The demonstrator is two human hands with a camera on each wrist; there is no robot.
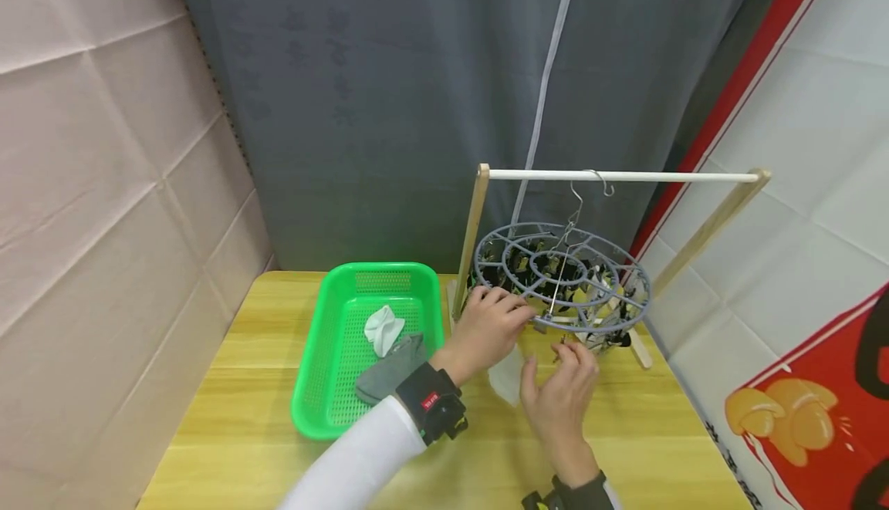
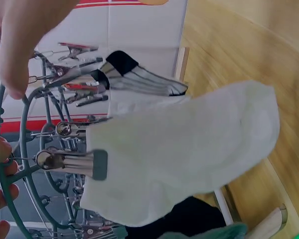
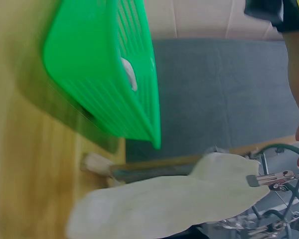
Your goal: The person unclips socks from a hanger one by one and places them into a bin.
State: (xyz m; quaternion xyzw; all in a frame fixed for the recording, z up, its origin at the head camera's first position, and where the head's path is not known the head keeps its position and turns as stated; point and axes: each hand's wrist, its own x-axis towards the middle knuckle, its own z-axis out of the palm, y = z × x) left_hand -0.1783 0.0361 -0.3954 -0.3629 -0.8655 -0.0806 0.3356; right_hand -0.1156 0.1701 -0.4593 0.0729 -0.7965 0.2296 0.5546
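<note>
Laundry work at the clip rack [image 1: 597,330] appears to be at the checking stage for one white sock [image 2: 184,149], which hangs below the ring in a metal clip [image 2: 70,162] that bites its upper edge. The left hand [image 1: 489,325] has its grip closed around the rack's rim near that sock. The right hand [image 1: 564,396] is below the ring's near side, its grip loose, thumb standing apart from bent fingers; I cannot tell whether the fingertips touch a clip there. The rack hangs by its hook from a white bar [image 1: 681,177] over the counter [image 1: 222,440], with a striped sock [image 2: 144,82] among the pieces on it.

Another white sock [image 1: 383,330] and grey cloth [image 1: 393,371] lie in the green basket [image 1: 300,410], so hanging seems unfinished. Next probably calls for letting go of the rim, without setting the ring swinging, and taking a piece from the basket to a free clip.
</note>
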